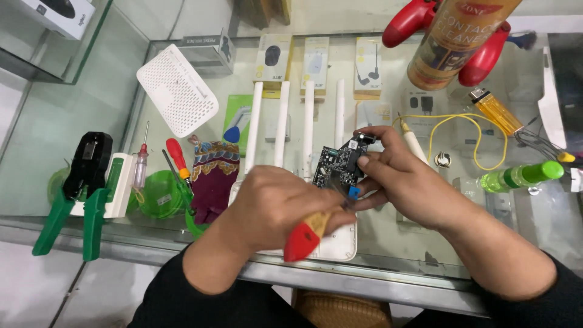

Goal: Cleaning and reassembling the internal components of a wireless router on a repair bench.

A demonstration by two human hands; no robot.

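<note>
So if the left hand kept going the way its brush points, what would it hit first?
Most likely the circuit board: the left hand aims its brush up and right, straight at the board held in the right hand. Contact is unclear.

Glass display counter (pixel 73 121) with metal edge, pale tiled floor (pixel 36 291) below

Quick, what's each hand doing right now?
Left hand: closed around a brush with a red-tipped wooden handle.
Right hand: pinching a small black circuit board at its edge.
</note>
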